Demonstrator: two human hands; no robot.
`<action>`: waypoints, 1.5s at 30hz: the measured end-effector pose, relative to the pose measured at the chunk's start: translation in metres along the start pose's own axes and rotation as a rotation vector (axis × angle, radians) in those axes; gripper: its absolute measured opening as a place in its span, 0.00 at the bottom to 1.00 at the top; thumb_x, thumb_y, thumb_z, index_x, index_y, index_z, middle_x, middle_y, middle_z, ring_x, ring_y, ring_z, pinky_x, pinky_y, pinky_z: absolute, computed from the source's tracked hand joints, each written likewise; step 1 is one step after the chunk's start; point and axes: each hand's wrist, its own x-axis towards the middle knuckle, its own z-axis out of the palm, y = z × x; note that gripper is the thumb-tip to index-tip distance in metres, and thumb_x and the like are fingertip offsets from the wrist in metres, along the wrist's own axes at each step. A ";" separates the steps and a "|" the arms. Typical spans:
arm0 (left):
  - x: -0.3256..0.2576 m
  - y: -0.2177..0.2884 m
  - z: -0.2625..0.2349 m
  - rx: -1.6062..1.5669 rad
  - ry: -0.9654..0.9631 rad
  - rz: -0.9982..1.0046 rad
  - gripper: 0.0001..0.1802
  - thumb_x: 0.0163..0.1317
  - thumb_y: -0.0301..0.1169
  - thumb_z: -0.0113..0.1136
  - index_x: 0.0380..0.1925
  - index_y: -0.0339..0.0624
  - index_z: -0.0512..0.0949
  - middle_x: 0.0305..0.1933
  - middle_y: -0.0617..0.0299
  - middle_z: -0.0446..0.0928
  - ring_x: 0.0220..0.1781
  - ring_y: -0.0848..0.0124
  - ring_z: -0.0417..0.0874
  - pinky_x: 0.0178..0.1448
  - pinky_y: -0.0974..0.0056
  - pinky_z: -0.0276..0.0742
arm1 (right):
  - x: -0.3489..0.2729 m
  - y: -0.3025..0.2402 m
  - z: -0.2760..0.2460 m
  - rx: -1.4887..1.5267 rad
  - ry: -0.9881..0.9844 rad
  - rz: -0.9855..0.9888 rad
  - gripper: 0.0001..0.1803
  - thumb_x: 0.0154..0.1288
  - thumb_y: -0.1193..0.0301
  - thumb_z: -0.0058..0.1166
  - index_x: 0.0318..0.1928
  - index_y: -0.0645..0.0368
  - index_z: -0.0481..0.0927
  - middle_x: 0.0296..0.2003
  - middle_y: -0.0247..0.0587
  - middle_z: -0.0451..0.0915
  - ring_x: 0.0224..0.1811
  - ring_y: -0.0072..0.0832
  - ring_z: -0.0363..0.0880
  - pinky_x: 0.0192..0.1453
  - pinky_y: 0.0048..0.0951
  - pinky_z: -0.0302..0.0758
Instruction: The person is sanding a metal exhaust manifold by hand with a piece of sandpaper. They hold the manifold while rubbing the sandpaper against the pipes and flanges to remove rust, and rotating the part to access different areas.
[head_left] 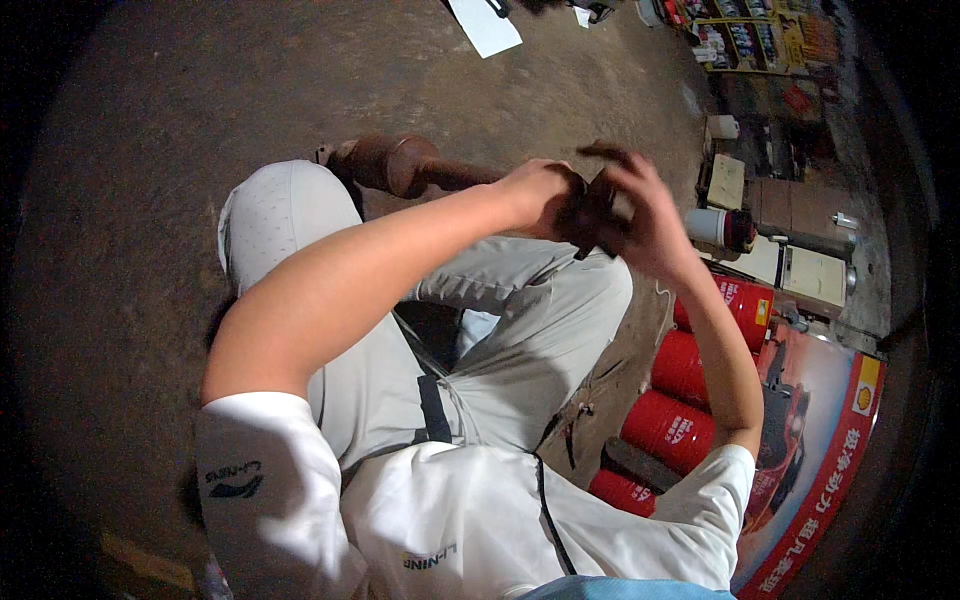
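Note:
A rusty brown metal shaft (455, 175) with a thick round drum-like part (400, 165) lies across in front of my knees. My left hand (540, 198) is closed about its right end, where the grip is in shadow. Beside it, my right hand (648, 215) curls its darkened fingers around a dark metal part (592, 218) at that end. Motion smears the right fingers somewhat. How the dark part joins the shaft is hidden by the hands. Both hands are held above my right knee (590, 285).
Several red drums (668, 430) stand close on my right, by a large printed board (815, 450). Farther back there are a white bucket (706, 226), pale boxes (815, 275) and a rack of small goods (750, 40). A white sheet (487, 27) lies on the dark floor ahead.

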 end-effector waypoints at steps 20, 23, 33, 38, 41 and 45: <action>0.004 0.001 -0.014 0.132 0.007 0.081 0.21 0.56 0.51 0.70 0.42 0.50 0.87 0.48 0.51 0.87 0.51 0.50 0.86 0.54 0.50 0.84 | -0.010 0.021 0.013 0.111 0.063 0.062 0.29 0.52 0.74 0.72 0.56 0.63 0.80 0.61 0.57 0.76 0.63 0.54 0.74 0.68 0.46 0.72; 0.006 0.012 -0.023 0.015 -0.047 -0.028 0.18 0.55 0.49 0.72 0.38 0.49 0.87 0.43 0.51 0.87 0.50 0.51 0.87 0.54 0.50 0.84 | -0.004 0.012 0.008 0.151 0.094 0.036 0.30 0.50 0.74 0.72 0.56 0.64 0.79 0.62 0.58 0.76 0.64 0.56 0.74 0.69 0.44 0.72; 0.002 0.011 -0.020 0.143 -0.052 -0.024 0.18 0.56 0.44 0.72 0.41 0.46 0.86 0.45 0.51 0.87 0.51 0.49 0.87 0.54 0.49 0.84 | -0.009 -0.013 0.009 0.094 0.057 -0.075 0.26 0.49 0.69 0.74 0.49 0.65 0.81 0.55 0.53 0.80 0.61 0.56 0.75 0.68 0.49 0.73; 0.008 0.005 -0.010 0.332 0.179 0.225 0.19 0.53 0.39 0.72 0.43 0.45 0.85 0.45 0.51 0.87 0.48 0.50 0.87 0.52 0.52 0.85 | -0.014 0.000 0.009 0.050 0.071 -0.045 0.32 0.50 0.69 0.74 0.56 0.68 0.81 0.60 0.56 0.78 0.65 0.55 0.75 0.71 0.45 0.72; 0.011 0.003 -0.022 0.248 0.132 0.180 0.19 0.52 0.40 0.73 0.42 0.45 0.86 0.44 0.50 0.87 0.48 0.49 0.87 0.52 0.51 0.85 | -0.012 0.003 0.016 0.190 0.123 0.000 0.32 0.51 0.70 0.74 0.58 0.68 0.80 0.59 0.55 0.79 0.62 0.51 0.79 0.68 0.41 0.75; 0.008 0.015 -0.008 0.192 0.080 0.080 0.18 0.51 0.42 0.73 0.39 0.45 0.86 0.45 0.49 0.86 0.49 0.48 0.86 0.52 0.51 0.85 | -0.017 0.020 0.018 0.393 0.273 0.130 0.29 0.53 0.75 0.71 0.57 0.70 0.79 0.55 0.54 0.81 0.58 0.41 0.82 0.65 0.36 0.77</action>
